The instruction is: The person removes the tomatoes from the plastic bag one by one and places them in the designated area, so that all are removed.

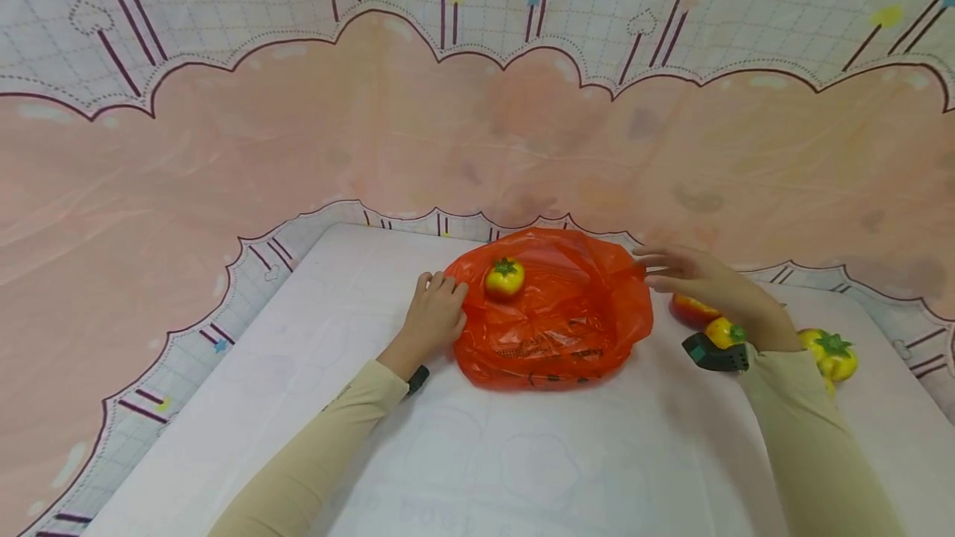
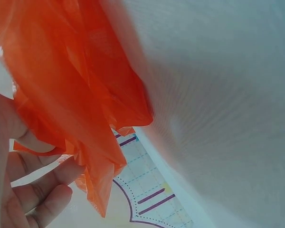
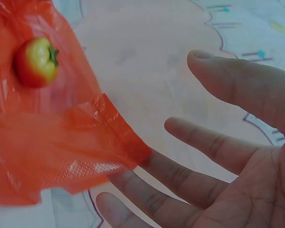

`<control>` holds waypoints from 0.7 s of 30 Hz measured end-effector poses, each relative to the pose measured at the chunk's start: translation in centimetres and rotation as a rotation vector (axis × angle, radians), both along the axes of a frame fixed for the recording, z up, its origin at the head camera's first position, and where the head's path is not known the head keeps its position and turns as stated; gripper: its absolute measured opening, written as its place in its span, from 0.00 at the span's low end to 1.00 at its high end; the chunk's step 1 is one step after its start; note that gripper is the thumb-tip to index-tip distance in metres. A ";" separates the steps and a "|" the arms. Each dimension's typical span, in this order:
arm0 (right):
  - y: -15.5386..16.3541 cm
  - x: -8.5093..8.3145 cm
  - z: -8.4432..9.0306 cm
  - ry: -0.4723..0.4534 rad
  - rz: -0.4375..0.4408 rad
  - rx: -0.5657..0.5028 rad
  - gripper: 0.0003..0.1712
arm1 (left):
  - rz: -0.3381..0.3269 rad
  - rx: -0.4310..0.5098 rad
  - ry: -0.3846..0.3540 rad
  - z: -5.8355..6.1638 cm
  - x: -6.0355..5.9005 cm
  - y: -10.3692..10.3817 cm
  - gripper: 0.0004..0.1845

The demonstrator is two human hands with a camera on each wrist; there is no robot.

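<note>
An orange-red plastic bag (image 1: 552,313) lies spread on the white table. On its plastic rests a red-and-yellow tomato-like fruit (image 1: 505,278) with a green leafy top, its skin uncovered in the right wrist view too. At the bag's left side my left hand (image 1: 436,311) pinches the edge between thumb and curled fingers; the left wrist view shows the plastic (image 2: 71,85) hanging from that grip. My right hand (image 1: 690,276) is at the bag's right edge with fingers spread. In the right wrist view, two of its fingers (image 3: 180,175) touch the bag's rim, thumb apart.
Right of the bag, partly behind my right wrist, are a red-and-yellow fruit (image 1: 694,311) and a small yellow one (image 1: 722,332). Farther right sits a yellow fruit with a green top (image 1: 830,355). A patterned cloth (image 1: 477,131) hangs behind the table (image 1: 477,454).
</note>
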State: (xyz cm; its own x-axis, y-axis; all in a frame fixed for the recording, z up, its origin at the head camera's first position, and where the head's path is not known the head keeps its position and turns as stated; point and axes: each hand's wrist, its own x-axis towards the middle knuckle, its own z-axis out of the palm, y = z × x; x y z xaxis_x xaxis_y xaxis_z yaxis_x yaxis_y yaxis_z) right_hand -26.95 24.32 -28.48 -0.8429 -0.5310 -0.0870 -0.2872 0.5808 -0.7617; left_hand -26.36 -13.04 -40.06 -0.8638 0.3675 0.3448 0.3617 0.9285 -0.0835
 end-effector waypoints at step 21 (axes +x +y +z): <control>-2.7 -1.6 3.8 0.025 0.051 -0.019 0.34 | -0.004 -0.007 0.001 0.0 0.0 0.1 0.11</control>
